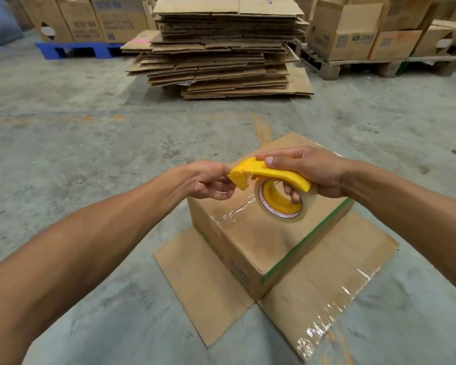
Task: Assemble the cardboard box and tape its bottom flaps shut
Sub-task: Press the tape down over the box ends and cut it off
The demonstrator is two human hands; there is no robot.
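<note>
Partly hidden, right hand (311, 172) grips tape dispenser (271, 177) over box (253, 238).

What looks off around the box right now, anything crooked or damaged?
The clear tape on the box looks wrinkled and runs at a slant rather than flat along the seam. Old crinkled tape clings to the edge of a flap splayed on the floor. The stack of flattened cartons behind is ragged. Nothing spilled.

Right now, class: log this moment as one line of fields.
right hand: holds tape dispenser | left hand: pinches at dispenser's front | box: upside down on floor, clear tape along seam | other flaps: splayed flat
</note>
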